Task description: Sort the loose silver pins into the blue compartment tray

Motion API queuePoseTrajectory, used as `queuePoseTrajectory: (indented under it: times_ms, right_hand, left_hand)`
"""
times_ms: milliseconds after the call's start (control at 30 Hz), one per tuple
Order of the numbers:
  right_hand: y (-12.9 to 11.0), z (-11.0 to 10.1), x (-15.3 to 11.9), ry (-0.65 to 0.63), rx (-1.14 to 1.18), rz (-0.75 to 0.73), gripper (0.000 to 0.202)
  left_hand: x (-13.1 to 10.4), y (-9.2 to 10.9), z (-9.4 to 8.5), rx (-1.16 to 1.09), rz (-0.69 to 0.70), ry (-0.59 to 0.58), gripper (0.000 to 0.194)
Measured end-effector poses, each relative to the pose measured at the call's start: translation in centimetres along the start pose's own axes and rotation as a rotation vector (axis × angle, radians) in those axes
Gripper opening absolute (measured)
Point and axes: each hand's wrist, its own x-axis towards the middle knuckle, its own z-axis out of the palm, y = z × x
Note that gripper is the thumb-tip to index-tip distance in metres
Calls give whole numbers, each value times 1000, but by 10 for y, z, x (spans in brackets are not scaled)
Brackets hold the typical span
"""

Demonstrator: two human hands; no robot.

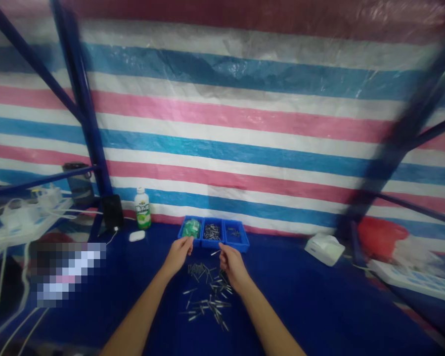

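My left hand (178, 254) is closed in a pinch at the front edge of the left blue bin (181, 228), which holds small green pieces (191, 228). Whatever its fingertips hold, if anything, is too small to make out. My right hand (233, 263) is closed on a thin metal pin (215, 252), whose pale end sticks out to the left. The middle bin (212, 243) is filled with short metal parts (212, 231), while the right bin (241, 245) holds a few thin dark pieces (233, 232). Between my forearms, many loose metal pins (209, 304) lie scattered on the blue tabletop (289, 296).
A green-labelled bottle (143, 210), a white case (137, 236) and a black device (112, 212) stand at the back left. White power strips with cables lie on both sides. To the right sits a tissue pack (324, 248). Behind the table hangs a striped sheet (237, 148).
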Motion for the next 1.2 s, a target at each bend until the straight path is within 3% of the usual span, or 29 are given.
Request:
queuePoseTrajectory:
  times_ms: [133, 267, 367, 433, 533, 633, 767, 867, 1000, 1100, 1200]
  right_hand:
    - [-9, -2, 1, 5, 176, 7, 39]
    - [-27, -7, -11, -266, 408, 98, 37]
    - [-33, -12, -17, -365, 484, 107, 37]
    - [-33, -13, -16, -336, 478, 114, 37]
    - [-27, -13, -8, -129, 395, 127, 27]
    - [-20, -12, 1, 80, 238, 115, 32]
    - [-15, -10, -1, 95, -95, -63, 37]
    - [-15, -5, -13, -91, -522, -328, 27]
    - [-11, 8, -33, -536, -1005, -581, 13]
    - [-3, 19, -41, -653, -1249, -585, 15]
    - [5, 26, -43, -671, -1370, -613, 9]
  left_hand:
    - [4, -4, -1, 31, -33, 32, 46]
    - [2, -4, -1, 41, -47, 29, 44]
    - [-1, -2, -1, 42, -51, 25, 42]
    - [-1, -2, -1, 50, -47, 21, 42]
    - [0, -3, -1, 60, -49, 26, 42]
    - [2, -5, -1, 67, -56, 33, 41]
    - [1, -2, -2, 85, -53, 34, 41]
    - [0, -2, -3, 94, -52, 46, 41]
    - [0, -6, -2, 82, -47, 52, 40]
    - [2, -10, -2, 82, -40, 58, 40]
    - [3, -13, -1, 88, -33, 58, 41]
